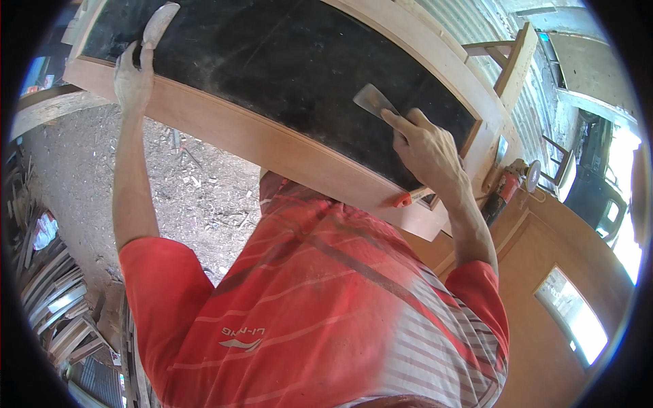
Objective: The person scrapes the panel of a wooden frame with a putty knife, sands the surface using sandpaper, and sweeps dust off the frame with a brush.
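From where I sit, I look down on a long, broad wooden frame (238, 134), smooth-planed and pale tan, set aslant across the upper part of the view. A narrow raised wooden lip runs along its inner edge around a flat black panel (272, 75), whose faintly shiny face is clouded with pale dust and smears.

My right hand (430, 151) is closed around a flat scraper (374, 100), its thin greyish blade reaching out over the black face towards the left. My left hand (134, 80) is at the far left end of the frame, thumb and fingers drawn in at the lower end of a pale, elongated piece (161, 24) with a rounded edge; its material I can't tell.

A small orange-red object (403, 200) sits at the frame's near edge, below the right hand. To the right is a red-bodied angle grinder (507, 187) with a round disc, near a smooth brown door (544, 265) with a rectangular opening. Ridged corrugated sheeting (449, 30) rises beyond the frame. Under the left forearm, the rough grey floor (81, 153) is littered with chips, beside rough wooden strips (58, 292) in a loose pile.
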Demonstrator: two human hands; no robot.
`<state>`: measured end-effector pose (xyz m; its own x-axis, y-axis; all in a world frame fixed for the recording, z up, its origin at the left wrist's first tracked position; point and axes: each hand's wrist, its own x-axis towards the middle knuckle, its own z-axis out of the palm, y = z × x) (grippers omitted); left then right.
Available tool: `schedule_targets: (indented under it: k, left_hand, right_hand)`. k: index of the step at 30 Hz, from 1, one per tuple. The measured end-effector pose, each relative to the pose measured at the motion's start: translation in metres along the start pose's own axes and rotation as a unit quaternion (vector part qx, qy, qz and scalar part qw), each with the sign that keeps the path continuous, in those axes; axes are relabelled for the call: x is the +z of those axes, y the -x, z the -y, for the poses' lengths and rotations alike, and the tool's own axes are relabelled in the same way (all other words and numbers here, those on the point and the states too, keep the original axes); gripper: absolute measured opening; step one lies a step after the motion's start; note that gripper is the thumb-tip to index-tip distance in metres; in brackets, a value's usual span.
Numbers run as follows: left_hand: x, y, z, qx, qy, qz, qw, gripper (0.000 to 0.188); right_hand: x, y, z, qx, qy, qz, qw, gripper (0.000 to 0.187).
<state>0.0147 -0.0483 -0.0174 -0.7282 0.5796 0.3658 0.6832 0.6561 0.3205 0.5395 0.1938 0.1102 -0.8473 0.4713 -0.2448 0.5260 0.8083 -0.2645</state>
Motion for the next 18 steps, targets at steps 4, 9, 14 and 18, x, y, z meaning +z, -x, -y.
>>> schedule_targets:
  k: [4,9,14,18]
  left_hand:
    - [-0.002,-0.008,-0.017,-0.003,-0.014,-0.004,1.000,0.067]
    - [0.000,-0.004,-0.001,0.007,-0.014,-0.012,1.000,0.067]
    - [-0.003,-0.008,-0.011,-0.008,-0.008,-0.009,1.000,0.067]
    - [0.003,0.001,0.001,-0.009,0.009,-0.002,1.000,0.065]
  right_hand:
    - [0.002,0.020,-0.006,0.036,0.003,0.018,0.999,0.040]
    - [0.001,-0.002,-0.001,-0.006,0.013,-0.011,1.000,0.040]
    - [0.009,-0.001,0.007,0.000,0.007,0.001,1.000,0.039]
    - [0.011,-0.023,0.022,-0.060,-0.003,-0.022,0.998,0.043]
